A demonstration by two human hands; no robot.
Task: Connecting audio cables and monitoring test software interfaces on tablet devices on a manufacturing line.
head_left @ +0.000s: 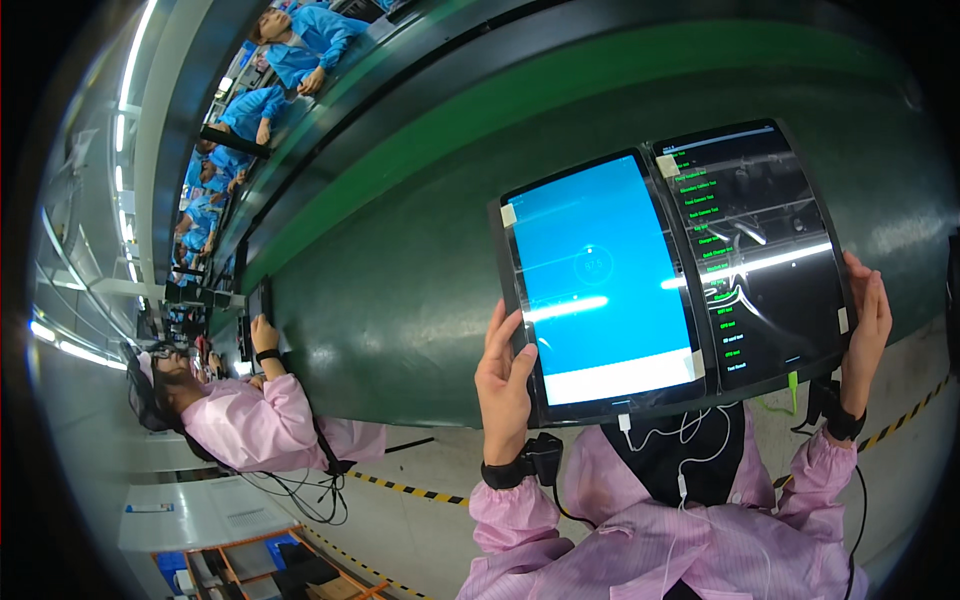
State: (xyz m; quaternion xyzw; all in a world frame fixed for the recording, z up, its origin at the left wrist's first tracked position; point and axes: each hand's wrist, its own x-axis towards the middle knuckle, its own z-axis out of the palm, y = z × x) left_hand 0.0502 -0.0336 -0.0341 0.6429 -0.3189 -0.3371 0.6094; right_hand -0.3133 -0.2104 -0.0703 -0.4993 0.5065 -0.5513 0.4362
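Two large tablets sit side by side, tilted a little, at the near edge of the green table. The left tablet (pixel 610 270) shows a bright blue screen with a pale circle in the middle and a white band below. On the right tablet (pixel 765 250) the screen is black, with a list of mostly green lines and glare across it. My left hand (pixel 505 375) grips the left tablet's outer side, thumb along the front edge. Around the right tablet's outer side is my right hand (pixel 866 325), its fingers partly hidden. A white plug (pixel 626 424) and a green plug (pixel 793 382) enter the lower edges.
The green tabletop (pixel 400 290) stretches away to the left. A person in pink (pixel 250 420) works there. Several people in blue (pixel 310 45) sit beyond a dark rail. White earphone cable (pixel 683 470) hangs over my lap, and black-yellow tape (pixel 410 488) marks the floor.
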